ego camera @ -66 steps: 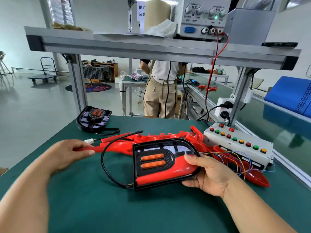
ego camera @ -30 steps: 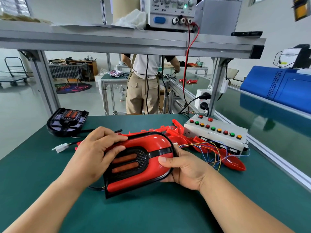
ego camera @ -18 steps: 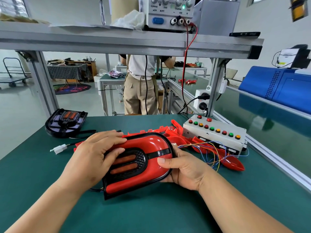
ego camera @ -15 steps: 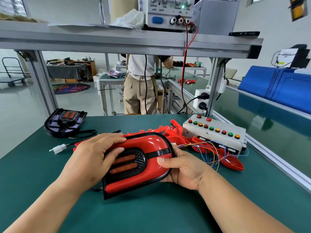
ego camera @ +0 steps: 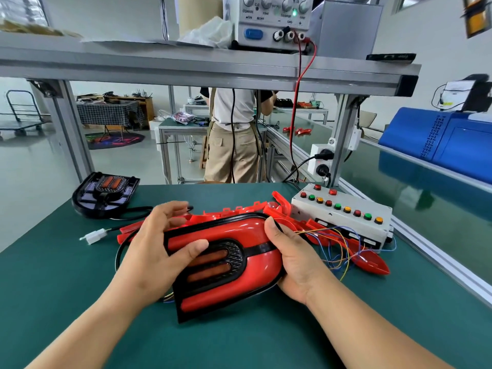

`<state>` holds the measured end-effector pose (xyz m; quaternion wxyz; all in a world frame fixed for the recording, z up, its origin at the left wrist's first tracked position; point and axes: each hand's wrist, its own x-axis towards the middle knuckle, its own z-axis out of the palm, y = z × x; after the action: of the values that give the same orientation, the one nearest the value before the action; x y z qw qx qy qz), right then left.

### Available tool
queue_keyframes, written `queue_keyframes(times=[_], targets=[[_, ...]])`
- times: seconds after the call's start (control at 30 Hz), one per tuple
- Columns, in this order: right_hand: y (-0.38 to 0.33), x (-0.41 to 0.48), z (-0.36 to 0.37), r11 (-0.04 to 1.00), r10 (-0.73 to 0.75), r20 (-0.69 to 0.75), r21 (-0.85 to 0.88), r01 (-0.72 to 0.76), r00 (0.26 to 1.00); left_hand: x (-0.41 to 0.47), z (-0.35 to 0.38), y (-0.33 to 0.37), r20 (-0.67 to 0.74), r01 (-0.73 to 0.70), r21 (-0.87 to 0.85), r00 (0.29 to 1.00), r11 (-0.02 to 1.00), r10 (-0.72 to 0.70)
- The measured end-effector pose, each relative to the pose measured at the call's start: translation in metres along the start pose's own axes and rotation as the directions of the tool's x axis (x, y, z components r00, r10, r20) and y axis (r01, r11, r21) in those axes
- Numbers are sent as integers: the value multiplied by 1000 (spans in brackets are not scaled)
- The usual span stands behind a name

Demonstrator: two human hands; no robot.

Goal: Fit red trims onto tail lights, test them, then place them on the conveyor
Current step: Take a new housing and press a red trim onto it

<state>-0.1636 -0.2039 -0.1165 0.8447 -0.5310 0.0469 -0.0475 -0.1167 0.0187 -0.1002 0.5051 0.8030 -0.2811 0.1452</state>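
The left hand point(ego camera: 153, 251) clasps the red-trimmed tail light point(ego camera: 239, 272), fingers spread, thumb on its front. The right hand point(ego camera: 295, 259) grips its rounded end, fingers curled.

- A power supply point(ego camera: 274, 20), its green lamp lit, stands on the metal shelf point(ego camera: 186, 67) above the green bench point(ego camera: 239, 342).
- A grey box of coloured push-buttons point(ego camera: 346, 226) lies at the bench's right edge.
- A person in beige trousers point(ego camera: 231, 150) stands beyond the bench.
- A blue machine cover point(ego camera: 447, 142) sits far right.
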Motion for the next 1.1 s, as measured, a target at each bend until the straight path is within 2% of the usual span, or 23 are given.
queue_keyframes(times=[0.03, 0.1, 0.17, 0.27, 0.4, 0.63, 0.77, 0.9, 1.0, 1.1], targets=[[0, 0, 1, 1000, -6, -12, 1, 6, 1000, -1, 1, -2, 49, 111, -123, 993, 986, -105], [1, 0, 2, 1000, -8, -28, -3, 7, 1000, -5, 2, -5, 191, 249, -352, 963, 902, -191], [3, 0, 0, 1000, -15, -25, -18, 14, 1000, -6, 4, -7, 290, 323, -560, 939, 763, -185], [2, -1, 1, 998, -42, 8, -55, 42, 999, -5, 7, -7, 310, 357, -697, 932, 622, -188], [0, -1, 1, 997, -39, 65, -67, 43, 997, -7, 13, -5, 195, 298, -722, 954, 625, -230], [0, 0, 2, 990, -81, 28, -112, 83, 996, -8, 17, 1, 120, 215, -612, 977, 761, -179], [-1, -1, 0, 989, -58, 62, -134, 66, 996, -8, 17, 3, 47, 131, -519, 991, 844, -125], [-3, -3, 1, 992, -47, 96, -108, 58, 994, -7, 17, 3, 36, 123, -555, 992, 822, -125], [-4, -2, 3, 996, -50, 94, -70, 57, 994, -6, 18, 9, 55, 182, -717, 977, 672, -206], [-6, -1, 4, 998, -51, 90, -41, 55, 995, -6, 18, 12, 65, 199, -760, 970, 618, -233]])
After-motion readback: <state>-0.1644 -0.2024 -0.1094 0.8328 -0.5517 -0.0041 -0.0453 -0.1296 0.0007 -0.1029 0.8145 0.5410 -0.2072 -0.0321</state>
